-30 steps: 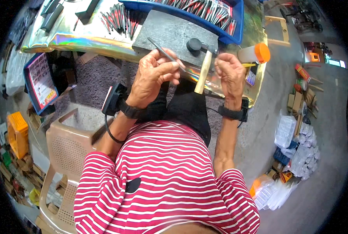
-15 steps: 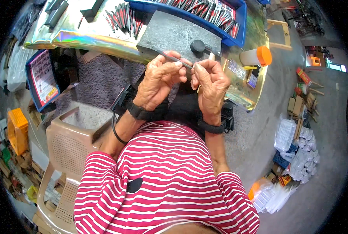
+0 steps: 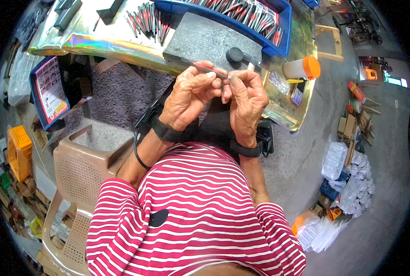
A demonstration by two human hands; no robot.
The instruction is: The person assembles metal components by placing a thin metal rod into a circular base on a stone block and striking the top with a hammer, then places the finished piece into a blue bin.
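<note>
A slim black-and-red pen-like tool (image 3: 220, 74) is held level between my two hands, in front of a grey stone slab (image 3: 205, 39). My left hand (image 3: 185, 99) pinches its body between thumb and fingers, and the reddish end shows past the fingers on the left. My right hand (image 3: 247, 101) is closed in a pinch at the tool's right end. Whatever small part sits between the right fingertips is mostly hidden. A black round knob-like piece (image 3: 234, 55) lies on the slab just beyond the right fingers.
Several similar black-and-red tools (image 3: 149, 20) lie left of the slab, and more fill a blue tray (image 3: 285, 46) behind it. A jar with an orange lid (image 3: 311, 67) and a small plastic bag (image 3: 278, 82) are at right. A plastic chair (image 3: 80, 172) stands at left.
The tool's far-left end now shows red where it looked dark grey, so it appears turned or shifted. Both hands have moved only slightly and keep their pinch.
</note>
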